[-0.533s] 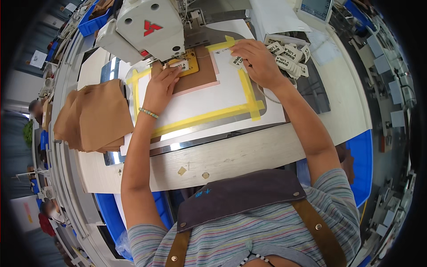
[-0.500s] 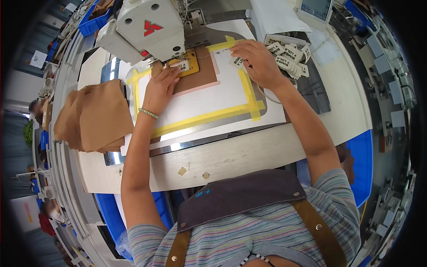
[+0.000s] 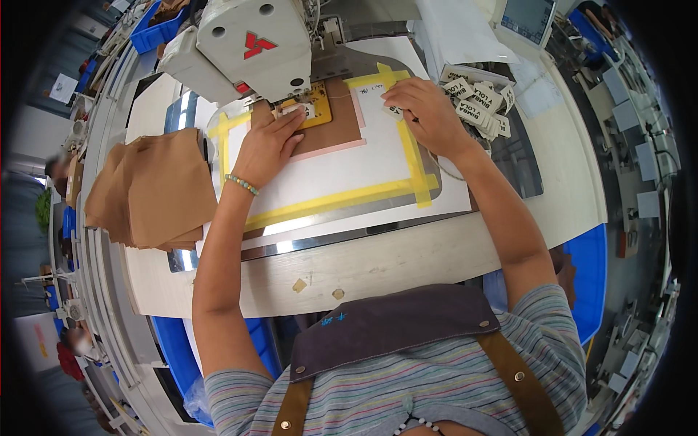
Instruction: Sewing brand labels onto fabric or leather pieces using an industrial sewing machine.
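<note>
My left hand [image 3: 273, 138] lies with fingers extended over a small white fabric label [image 3: 309, 111] on a yellow plate [image 3: 320, 98], beneath the sewing machine head [image 3: 254, 58]. The plate sits on brown material [image 3: 331, 134] edged with pink strips, on a white sheet [image 3: 327, 163] framed by yellow tape. My right hand [image 3: 407, 105] is closed at the board's upper right, its curled fingers on another white label [image 3: 393, 110], mostly hidden; a small dark object under its fingers is too small to name.
A stack of brown pieces [image 3: 156, 189] lies left. Loose labels [image 3: 476, 105] fill a box at upper right, near a screen [image 3: 527, 18]. Blue bins [image 3: 589, 283] sit below the worktop [image 3: 283, 269]. A blue bin [image 3: 156, 25] and blurred co-workers [image 3: 73, 341] are at the far left.
The view has shifted slightly. My left fingers cover more of the label on the yellow plate, and the label at my right hand shows less beneath the fingers.
</note>
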The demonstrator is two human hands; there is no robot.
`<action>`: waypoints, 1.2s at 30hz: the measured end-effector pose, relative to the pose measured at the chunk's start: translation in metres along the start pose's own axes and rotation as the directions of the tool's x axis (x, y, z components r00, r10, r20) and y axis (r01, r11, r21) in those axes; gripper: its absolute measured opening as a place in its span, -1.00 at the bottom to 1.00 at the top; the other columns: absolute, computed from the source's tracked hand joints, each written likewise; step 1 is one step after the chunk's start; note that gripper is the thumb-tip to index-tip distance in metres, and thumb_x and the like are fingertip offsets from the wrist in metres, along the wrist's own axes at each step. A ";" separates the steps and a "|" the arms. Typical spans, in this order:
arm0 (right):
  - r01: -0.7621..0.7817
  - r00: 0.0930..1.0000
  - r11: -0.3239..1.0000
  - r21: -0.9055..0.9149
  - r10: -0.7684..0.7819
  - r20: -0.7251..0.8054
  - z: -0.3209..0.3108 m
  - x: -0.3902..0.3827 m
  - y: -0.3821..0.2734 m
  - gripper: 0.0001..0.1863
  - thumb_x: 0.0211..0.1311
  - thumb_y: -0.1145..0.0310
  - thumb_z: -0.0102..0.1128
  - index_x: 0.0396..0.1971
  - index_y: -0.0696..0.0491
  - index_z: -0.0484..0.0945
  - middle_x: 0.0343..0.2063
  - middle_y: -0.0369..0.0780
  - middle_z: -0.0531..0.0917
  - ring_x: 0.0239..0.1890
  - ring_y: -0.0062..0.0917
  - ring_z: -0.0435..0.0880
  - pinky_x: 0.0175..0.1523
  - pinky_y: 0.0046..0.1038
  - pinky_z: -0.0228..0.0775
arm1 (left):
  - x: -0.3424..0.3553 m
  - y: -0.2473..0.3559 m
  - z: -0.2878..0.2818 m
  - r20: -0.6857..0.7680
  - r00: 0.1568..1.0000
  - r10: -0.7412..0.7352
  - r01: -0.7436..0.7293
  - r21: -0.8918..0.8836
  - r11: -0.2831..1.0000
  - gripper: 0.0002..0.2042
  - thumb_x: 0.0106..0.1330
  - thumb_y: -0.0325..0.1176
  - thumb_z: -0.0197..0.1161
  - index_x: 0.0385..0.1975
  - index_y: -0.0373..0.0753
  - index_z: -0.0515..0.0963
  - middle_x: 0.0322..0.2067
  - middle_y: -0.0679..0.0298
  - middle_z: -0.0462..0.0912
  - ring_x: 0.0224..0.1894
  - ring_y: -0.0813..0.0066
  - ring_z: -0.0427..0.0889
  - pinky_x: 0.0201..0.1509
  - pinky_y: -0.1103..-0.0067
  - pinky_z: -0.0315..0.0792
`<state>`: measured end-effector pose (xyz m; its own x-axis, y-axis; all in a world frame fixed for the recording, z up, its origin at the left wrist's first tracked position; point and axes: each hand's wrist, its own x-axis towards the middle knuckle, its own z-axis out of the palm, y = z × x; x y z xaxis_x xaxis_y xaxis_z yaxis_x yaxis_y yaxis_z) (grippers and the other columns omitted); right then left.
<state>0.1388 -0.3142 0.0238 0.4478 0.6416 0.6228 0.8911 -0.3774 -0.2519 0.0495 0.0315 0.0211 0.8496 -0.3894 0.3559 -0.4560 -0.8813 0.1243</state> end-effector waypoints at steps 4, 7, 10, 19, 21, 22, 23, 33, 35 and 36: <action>-0.009 1.000 1.000 0.008 0.009 0.018 0.000 -0.001 0.001 -0.73 0.16 0.65 0.08 -0.17 0.14 0.67 -0.01 -0.21 0.73 0.18 -0.24 0.59 0.29 -0.20 0.40 | -0.002 0.001 -0.002 0.046 0.998 -0.039 0.039 -0.011 0.999 -0.62 0.44 -0.26 0.29 0.22 -0.15 0.64 0.22 0.34 0.68 0.04 0.13 0.64 0.19 0.36 0.56; -0.015 1.000 1.000 0.012 0.015 0.016 0.000 0.001 0.000 -0.73 0.18 0.64 0.07 -0.17 0.13 0.67 -0.01 -0.22 0.73 0.18 -0.24 0.59 0.29 -0.21 0.40 | -0.004 0.001 -0.003 0.034 0.999 -0.039 0.039 0.009 0.999 -0.61 0.44 -0.24 0.30 0.22 -0.15 0.64 0.22 0.33 0.68 0.04 0.12 0.64 0.19 0.36 0.56; -0.011 0.999 1.000 -0.003 0.011 0.035 -0.001 -0.001 0.000 -0.74 0.20 0.64 0.07 -0.17 0.13 0.66 -0.01 -0.24 0.73 0.18 -0.25 0.58 0.30 -0.21 0.39 | -0.003 0.003 -0.003 0.012 1.000 -0.005 0.005 -0.018 1.000 -0.61 0.43 -0.22 0.30 0.22 -0.16 0.64 0.21 0.32 0.69 0.03 0.11 0.64 0.19 0.35 0.56; 0.034 0.999 0.999 -0.035 -0.035 -0.037 0.001 0.001 -0.001 -0.76 0.17 0.62 0.10 -0.21 0.12 0.68 -0.10 -0.25 0.76 0.11 -0.30 0.63 0.20 -0.25 0.45 | 0.009 -0.005 -0.008 0.057 0.998 0.017 -0.017 -0.011 1.000 -0.61 0.44 -0.21 0.29 0.21 -0.16 0.64 0.25 0.29 0.65 0.09 0.09 0.65 0.21 0.32 0.55; 0.017 0.999 1.000 -0.018 -0.018 -0.033 0.001 0.002 -0.001 -0.76 0.17 0.62 0.10 -0.21 0.12 0.68 -0.10 -0.26 0.76 0.11 -0.30 0.63 0.20 -0.25 0.46 | 0.012 -0.007 -0.008 0.088 0.996 -0.015 0.018 -0.032 0.999 -0.60 0.45 -0.25 0.27 0.25 -0.16 0.61 0.24 0.24 0.65 0.10 0.06 0.57 0.28 0.32 0.48; 0.001 1.000 1.000 0.000 -0.001 -0.028 0.000 0.002 -0.001 -0.77 0.17 0.62 0.10 -0.22 0.12 0.68 -0.10 -0.26 0.76 0.11 -0.30 0.63 0.20 -0.25 0.46 | 0.013 -0.007 -0.008 0.086 0.996 -0.014 0.017 -0.032 0.999 -0.60 0.45 -0.25 0.27 0.25 -0.16 0.61 0.24 0.24 0.65 0.10 0.06 0.57 0.28 0.32 0.48; 0.002 1.000 1.000 -0.001 -0.002 -0.029 0.000 0.001 -0.001 -0.77 0.17 0.62 0.10 -0.22 0.12 0.68 -0.10 -0.26 0.76 0.11 -0.30 0.63 0.20 -0.25 0.46 | 0.014 -0.007 -0.007 0.085 0.995 -0.044 0.047 -0.031 0.998 -0.60 0.45 -0.25 0.27 0.26 -0.14 0.61 0.23 0.24 0.65 0.09 0.07 0.56 0.27 0.32 0.47; -0.041 0.999 0.999 0.011 0.042 -0.029 -0.002 -0.007 0.005 -0.73 0.21 0.60 0.10 -0.13 0.11 0.69 -0.09 -0.23 0.76 0.14 -0.28 0.61 0.26 -0.24 0.45 | 0.012 -0.025 0.008 0.042 0.941 -0.335 0.328 -0.352 0.876 -0.71 0.46 -0.38 0.28 0.12 -0.22 0.70 0.07 0.10 0.74 -0.01 0.23 0.64 0.12 0.46 0.53; -0.008 0.999 0.999 0.043 0.010 -0.037 0.001 0.004 -0.004 -0.71 0.22 0.59 0.10 -0.10 0.11 0.69 -0.09 -0.22 0.75 0.15 -0.27 0.61 0.27 -0.24 0.44 | -0.017 -0.063 0.018 -0.034 0.884 -0.466 0.385 -0.513 0.767 -0.72 0.46 -0.38 0.28 0.10 -0.24 0.71 0.06 0.09 0.75 0.04 0.27 0.64 0.16 0.47 0.52; -0.036 0.998 0.997 0.067 0.040 -0.048 -0.003 0.003 -0.005 -0.68 0.23 0.61 0.08 -0.05 0.12 0.67 -0.08 -0.19 0.74 0.09 -0.22 0.62 0.20 -0.23 0.45 | -0.013 -0.064 0.021 -0.068 0.823 -0.564 0.377 -0.677 0.632 -0.73 0.45 -0.38 0.29 0.08 -0.26 0.71 0.04 0.08 0.76 0.09 0.30 0.63 0.20 0.49 0.50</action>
<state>0.1353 -0.3123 0.0297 0.4786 0.5931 0.6474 0.8772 -0.3546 -0.3237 0.0732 0.0872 -0.0107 0.9385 0.1942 0.2856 -0.1473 -0.5229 0.8396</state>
